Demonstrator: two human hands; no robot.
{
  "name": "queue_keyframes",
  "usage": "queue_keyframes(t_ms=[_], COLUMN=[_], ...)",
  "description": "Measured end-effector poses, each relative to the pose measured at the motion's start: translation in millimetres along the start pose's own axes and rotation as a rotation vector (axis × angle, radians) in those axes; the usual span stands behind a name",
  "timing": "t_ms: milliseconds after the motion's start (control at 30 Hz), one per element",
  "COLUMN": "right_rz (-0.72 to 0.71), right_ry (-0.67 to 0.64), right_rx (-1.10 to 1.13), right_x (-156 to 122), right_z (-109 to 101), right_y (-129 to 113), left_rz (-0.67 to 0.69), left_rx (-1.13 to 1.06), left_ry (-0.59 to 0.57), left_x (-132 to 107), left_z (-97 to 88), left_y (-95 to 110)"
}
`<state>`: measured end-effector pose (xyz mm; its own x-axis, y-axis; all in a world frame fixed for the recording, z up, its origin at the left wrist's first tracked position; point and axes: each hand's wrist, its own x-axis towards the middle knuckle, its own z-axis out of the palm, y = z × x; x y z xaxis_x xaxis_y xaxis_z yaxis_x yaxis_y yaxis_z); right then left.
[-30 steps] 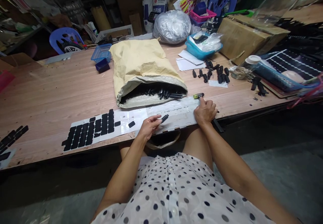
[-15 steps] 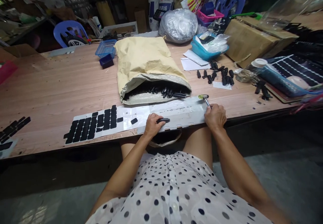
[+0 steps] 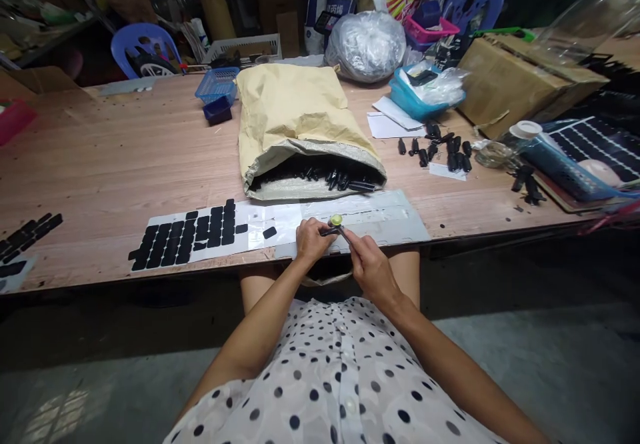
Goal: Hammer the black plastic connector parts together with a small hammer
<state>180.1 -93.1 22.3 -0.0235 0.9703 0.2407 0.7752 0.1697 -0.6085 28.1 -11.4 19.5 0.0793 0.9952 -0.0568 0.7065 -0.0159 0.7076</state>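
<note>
My left hand [image 3: 312, 241] pinches a small black plastic piece [image 3: 329, 231] just above the grey-white board [image 3: 405, 227] at the table's front edge. In my right hand [image 3: 373, 263] is a small hammer [image 3: 336, 220] with a yellow-green head and a metal shank. The hammer head is at the black piece, close to my left fingertips; whether they touch I cannot tell. Behind the board lies a tan sack [image 3: 295, 107], its mouth towards me, with many black pieces [image 3: 340, 179] inside. Left of my hands, a white sheet [image 3: 200, 255] carries rows of flat black pads [image 3: 173, 241].
Loose black parts [image 3: 453, 154] lie to the right, near a teal basket [image 3: 420, 101] and a cardboard box [image 3: 525, 84]. Blue baskets [image 3: 216, 87] stand behind left of the sack. More black strips [image 3: 27, 241] lie at the far left. A clear plastic bundle [image 3: 365, 47] sits at the back.
My right hand has brought the hammer leftwards from the board's right end to the black piece. My left hand still holds that piece, now raised slightly and angled. The view has shifted a little.
</note>
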Motion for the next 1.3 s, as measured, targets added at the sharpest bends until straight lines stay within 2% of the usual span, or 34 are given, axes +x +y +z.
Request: queue_keyframes(t_ms=[133, 267, 433, 533, 600, 667, 767, 833, 900, 1000, 1100, 1167, 1233, 1300], right_rz=[0.018, 0.013, 0.016, 0.036, 0.111, 0.253, 0.523, 0.665, 0.736, 0.71, 0.649, 0.635, 0.633, 0.628], right_ry=[-0.038, 0.038, 0.024, 0.098, 0.189, 0.258, 0.259, 0.241, 0.247, 0.292, 0.337, 0.348, 0.349, 0.351], right_rx=[-0.111, -0.1, -0.113, -0.12, -0.168, -0.254, -0.388, -0.448, -0.484, -0.526, -0.568, -0.59, -0.603, -0.608], right_x=[0.7, 4.7, 4.3, 11.3, 23.1, 39.3, 64.9, 78.4, 87.0, 91.5, 91.1, 90.9, 91.3, 91.8], right_z=[-4.4, -6.9, -5.8, -12.3, -22.2, -34.8, -52.0, -57.9, -58.0, -50.5, -42.2, -38.9, -37.3, -36.7], right_y=[0.6, 3.9, 12.9, 22.2, 33.9, 50.9, 80.3, 96.4, 106.8, 112.9, 113.8, 114.0, 114.5, 115.2], left_rz=[-0.021, -0.009, 0.006, 0.044, 0.086, 0.122, 0.177, 0.232, 0.314, 0.546, 0.813, 0.879, 0.758, 0.507], left_rx=[-0.01, -0.01, 0.033, 0.06, 0.083, 0.111, 0.146, 0.161, 0.164, 0.121, 0.074, 0.08, 0.134, 0.238], left_ry=[0.008, 0.008, 0.011, 0.032, 0.055, 0.072, 0.083, 0.08, 0.09, 0.141, 0.14, 0.096, 0.054, -0.006], left_x=[0.2, 0.7, 2.2, 1.3, -0.7, -2.8, -3.8, -2.8, -3.4, -15.5, -44.6, -66.3, -81.6, -87.5], left_z=[-0.1, -0.4, 1.8, 4.2, 5.9, 7.9, 10.9, 11.8, 11.2, 9.7, 13.8, 21.3, 31.1, 40.3], left_y=[2.7, 2.0, -1.9, -5.9, -9.1, -12.6, -18.1, -22.1, -27.3, -40.4, -61.5, -78.3, -94.2, -106.2])
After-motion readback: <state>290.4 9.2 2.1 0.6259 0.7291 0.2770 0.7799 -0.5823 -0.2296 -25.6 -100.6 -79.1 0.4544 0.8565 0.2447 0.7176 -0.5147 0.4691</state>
